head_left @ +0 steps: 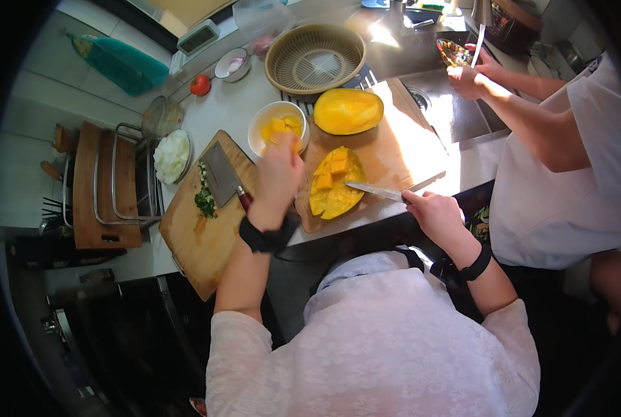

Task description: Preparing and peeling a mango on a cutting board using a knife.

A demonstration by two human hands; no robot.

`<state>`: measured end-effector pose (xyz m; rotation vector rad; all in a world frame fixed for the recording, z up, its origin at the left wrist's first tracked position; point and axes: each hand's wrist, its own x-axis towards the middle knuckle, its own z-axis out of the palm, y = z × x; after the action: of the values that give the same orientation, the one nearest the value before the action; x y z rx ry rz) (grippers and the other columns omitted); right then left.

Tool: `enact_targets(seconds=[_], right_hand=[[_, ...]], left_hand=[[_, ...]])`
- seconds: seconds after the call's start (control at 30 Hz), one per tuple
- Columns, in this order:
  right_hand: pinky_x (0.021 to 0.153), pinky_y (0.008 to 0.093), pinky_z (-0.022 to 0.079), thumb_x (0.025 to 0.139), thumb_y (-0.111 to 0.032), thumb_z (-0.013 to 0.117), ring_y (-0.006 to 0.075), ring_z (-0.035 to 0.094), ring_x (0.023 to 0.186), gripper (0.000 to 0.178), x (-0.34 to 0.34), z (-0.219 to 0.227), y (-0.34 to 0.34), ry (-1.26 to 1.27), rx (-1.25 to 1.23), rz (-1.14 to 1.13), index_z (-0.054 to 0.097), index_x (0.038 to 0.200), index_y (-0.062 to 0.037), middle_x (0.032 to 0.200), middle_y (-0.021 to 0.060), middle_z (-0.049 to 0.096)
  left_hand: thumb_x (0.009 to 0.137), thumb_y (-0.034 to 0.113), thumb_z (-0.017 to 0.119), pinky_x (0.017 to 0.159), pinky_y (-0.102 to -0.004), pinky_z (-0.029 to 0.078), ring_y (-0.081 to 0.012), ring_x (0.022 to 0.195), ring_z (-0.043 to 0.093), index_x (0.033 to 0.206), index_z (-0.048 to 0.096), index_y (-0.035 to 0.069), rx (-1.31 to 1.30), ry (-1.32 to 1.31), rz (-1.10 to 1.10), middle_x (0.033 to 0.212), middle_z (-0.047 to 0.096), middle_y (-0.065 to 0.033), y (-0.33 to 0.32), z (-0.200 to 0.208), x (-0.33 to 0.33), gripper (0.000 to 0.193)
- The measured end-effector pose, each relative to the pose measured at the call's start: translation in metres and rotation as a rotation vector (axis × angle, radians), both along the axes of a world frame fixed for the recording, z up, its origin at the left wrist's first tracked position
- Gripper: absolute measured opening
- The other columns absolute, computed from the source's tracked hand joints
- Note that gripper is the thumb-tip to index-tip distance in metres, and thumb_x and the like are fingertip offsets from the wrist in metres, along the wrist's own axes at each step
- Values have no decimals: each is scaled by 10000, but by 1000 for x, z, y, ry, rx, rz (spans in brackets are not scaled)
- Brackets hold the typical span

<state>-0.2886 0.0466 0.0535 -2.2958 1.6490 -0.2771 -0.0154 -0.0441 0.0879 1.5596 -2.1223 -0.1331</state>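
Note:
My right hand [435, 215] grips a knife [376, 190], its blade tip resting in a scored mango half [332, 191] on the light wooden cutting board [401, 156]. Part of that half is scooped out; several cubes still sit on it. My left hand [279, 174], slightly blurred, is over the near rim of a white bowl [256, 128], its fingers closed around a yellow mango piece [297, 145]. More mango cubes [282, 125] lie inside the bowl. Beyond, another mango half [348, 111] lies cut face up on the same board.
At left, a second cutting board [206, 243] carries a cleaver [221, 174] and chopped greens [205, 198]. A colander [315, 59], tomato [200, 85], small bowl [232, 64] and plate of pale pieces [171, 156] stand behind. Another person's hands [470, 78] work above the sink [421, 59].

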Motion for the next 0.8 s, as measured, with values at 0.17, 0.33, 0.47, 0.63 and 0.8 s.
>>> enact_targets(seconds=[0.17,0.33,0.47,0.63,0.8], right_hand=[[507,381,439,798,-195,544,266,561,569,107,3,5,-1,-57,25,17,543,882,-128,610,89,542],[533,380,449,794,-185,554,289,560,590,156,-2,2,-1,-274,41,-23,588,934,-125,642,110,568],[539,376,451,793,-177,559,296,565,606,183,4,1,-5,-328,63,-35,602,964,-127,670,118,582],[539,369,456,788,-172,569,286,574,621,187,9,2,-8,-325,97,-28,609,964,-122,681,114,591],[559,368,463,786,-177,570,291,574,638,190,18,-2,-4,-419,125,12,610,965,-128,699,111,594]], left_hand=[[747,82,551,662,-397,458,-343,767,555,1024,530,11,-53,30,131,923,559,-181,-19,-5,24,286],[735,67,563,642,-334,460,-279,758,576,1041,524,15,289,296,88,897,570,-155,27,-17,4,312],[742,24,557,735,-276,458,-194,872,575,1134,464,-31,565,530,104,987,576,-133,49,-69,8,407],[748,-64,502,820,-254,439,-172,964,547,1185,420,-74,740,837,106,1083,549,-128,43,-78,-2,445],[735,-128,431,796,-251,456,-186,934,574,1123,490,-71,1042,1338,144,1055,568,-109,38,-81,-4,397]])
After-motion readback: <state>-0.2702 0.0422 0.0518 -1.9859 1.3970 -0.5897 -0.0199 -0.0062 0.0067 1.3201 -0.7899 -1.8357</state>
